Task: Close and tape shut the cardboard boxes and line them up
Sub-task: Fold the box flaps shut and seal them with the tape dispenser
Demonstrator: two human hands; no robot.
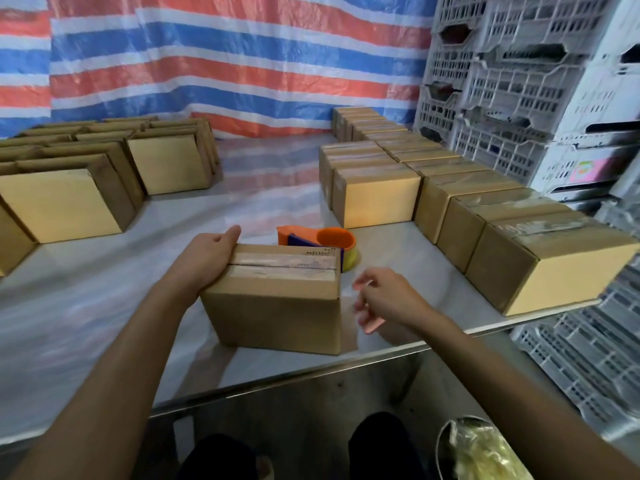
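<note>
A closed cardboard box (277,306) with clear tape along its top seam stands near the table's front edge. My left hand (204,258) rests on the box's left end, thumb over the top edge. My right hand (384,299) hovers just right of the box, blurred, fingers loosely curled and holding nothing. An orange and purple tape dispenser (322,242) lies on the table right behind the box. A row of taped boxes (519,251) runs along the right side of the table, with a shorter second row (374,195) beside it.
Untaped boxes (62,202) lean in stacks at the back left. White plastic crates (519,81) are piled at the right, past the table's right edge (540,313). A striped tarp (225,64) hangs behind. A bowl with a plastic bag (474,448) sits below by my knees.
</note>
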